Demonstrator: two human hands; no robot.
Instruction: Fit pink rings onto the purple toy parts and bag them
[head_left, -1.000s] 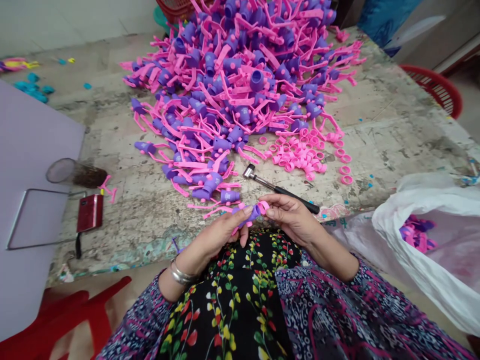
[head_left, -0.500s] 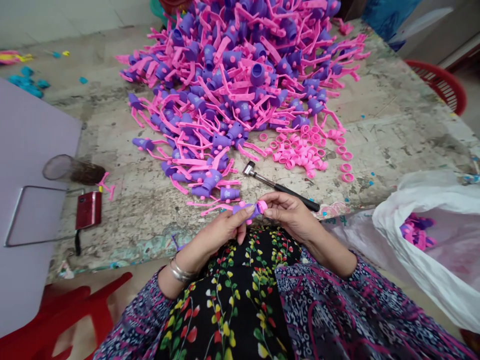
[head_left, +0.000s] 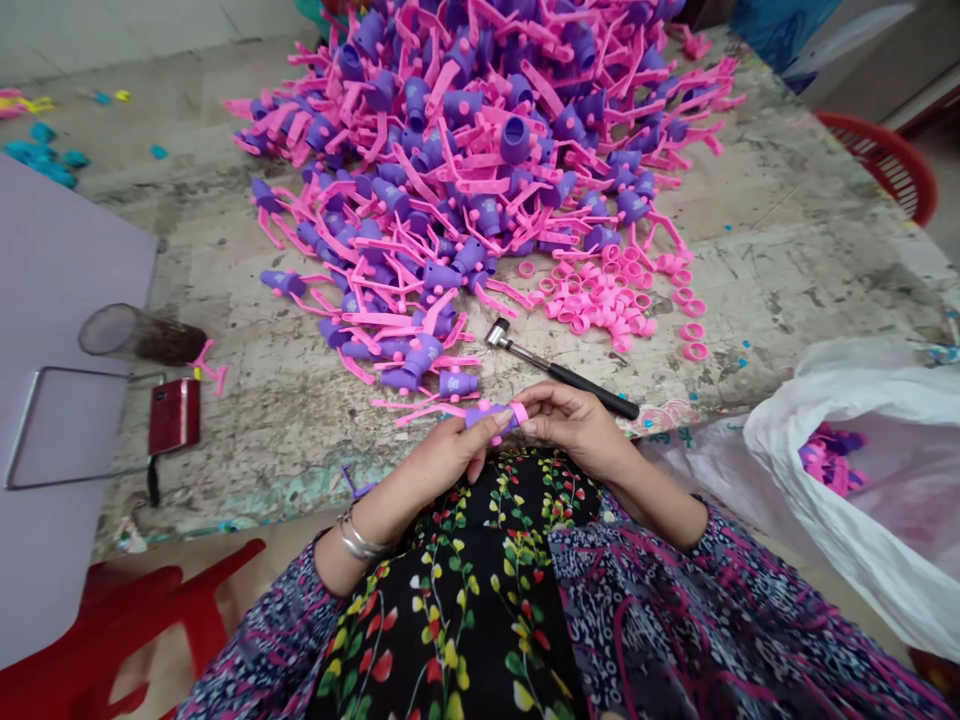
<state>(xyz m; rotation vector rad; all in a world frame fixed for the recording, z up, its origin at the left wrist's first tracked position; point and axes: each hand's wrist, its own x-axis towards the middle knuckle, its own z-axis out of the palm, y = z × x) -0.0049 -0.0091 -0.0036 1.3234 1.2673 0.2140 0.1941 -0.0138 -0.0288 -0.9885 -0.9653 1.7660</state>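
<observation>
My left hand (head_left: 442, 458) grips a purple and pink plastic toy part (head_left: 491, 415) at the near edge of the worn table (head_left: 247, 420). My right hand (head_left: 574, 420) pinches a pink ring (head_left: 519, 413) against the end of that part. Just beyond my hands lies a small hammer (head_left: 559, 375) with a black handle. A big heap of purple and pink parts (head_left: 480, 150) covers the middle of the table. A cluster of loose pink rings (head_left: 607, 295) lies to the right of the heap.
A white plastic bag (head_left: 847, 500) with finished parts sits at my right. A red phone (head_left: 174, 415), a glass jar (head_left: 139, 338) and a wire frame (head_left: 67, 430) lie at left, beside a pale board (head_left: 52, 330). A red basket (head_left: 885, 165) stands far right, red chair (head_left: 120, 620) near left.
My right hand has pressed the pink ring closer onto the end of the purple part. Both hands stay at the table edge; the view has shifted slightly.
</observation>
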